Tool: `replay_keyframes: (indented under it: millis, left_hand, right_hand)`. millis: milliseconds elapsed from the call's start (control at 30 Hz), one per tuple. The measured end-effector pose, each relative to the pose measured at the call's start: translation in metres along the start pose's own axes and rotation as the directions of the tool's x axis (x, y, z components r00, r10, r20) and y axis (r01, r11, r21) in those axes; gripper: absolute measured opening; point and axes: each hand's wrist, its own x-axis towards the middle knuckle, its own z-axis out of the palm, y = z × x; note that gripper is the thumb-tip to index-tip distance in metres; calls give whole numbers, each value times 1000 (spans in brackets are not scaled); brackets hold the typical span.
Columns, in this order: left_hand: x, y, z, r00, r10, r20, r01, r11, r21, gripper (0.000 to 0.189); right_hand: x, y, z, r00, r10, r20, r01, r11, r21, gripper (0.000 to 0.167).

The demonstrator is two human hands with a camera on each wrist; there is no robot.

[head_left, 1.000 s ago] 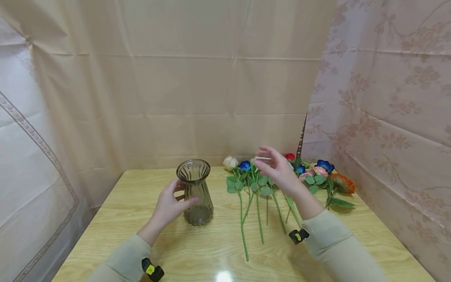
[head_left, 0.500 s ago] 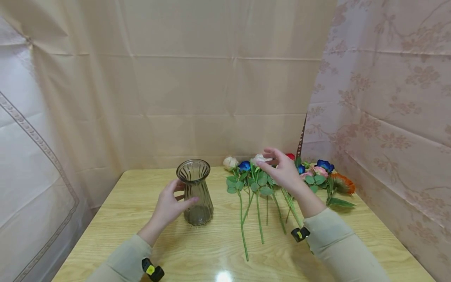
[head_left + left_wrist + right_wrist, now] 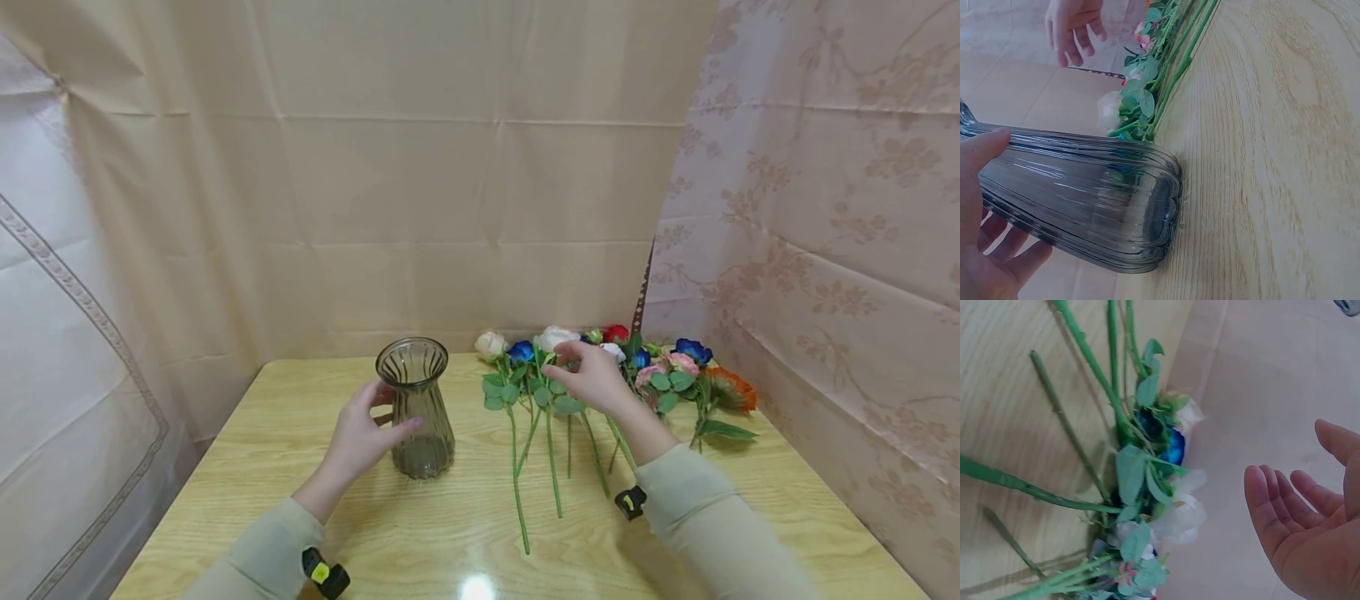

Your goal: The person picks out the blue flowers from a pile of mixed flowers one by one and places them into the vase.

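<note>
The left hand (image 3: 362, 435) is cupped round the grey glass vase (image 3: 422, 427), left of centre in the head view, thumb in front, fingers behind. To the right, the right hand (image 3: 596, 381) hovers over the flowers (image 3: 546, 392), thumb apart from loosely bent fingers, gripping nothing. The vase stands upright on the table (image 3: 247, 508); in the left wrist view I see greenery through its glass, its mouth cut off at left. The white rose (image 3: 553, 337) sits partly behind the right fingers; lower blooms blur in the right wrist view.
</note>
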Motion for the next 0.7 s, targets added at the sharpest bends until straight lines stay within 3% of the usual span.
replay_keyframes:
  millis: [200,467,700]
  left_hand:
    - [0,0,0,1000,3,2,-3,1000,2,70]
    - [0,1,0,1000,1,2,-1,1000,-6,69]
    - [-1,2,0,1000,7,1,-7,1000,-14,70]
  right_hand:
    - [3,4,14,1000,10,25,-9,999,-39,49]
    - [7,9,28,998,43,47,-34,983,-179,50]
    - [8,11,38,993,70,95,-52,983,-176,50]
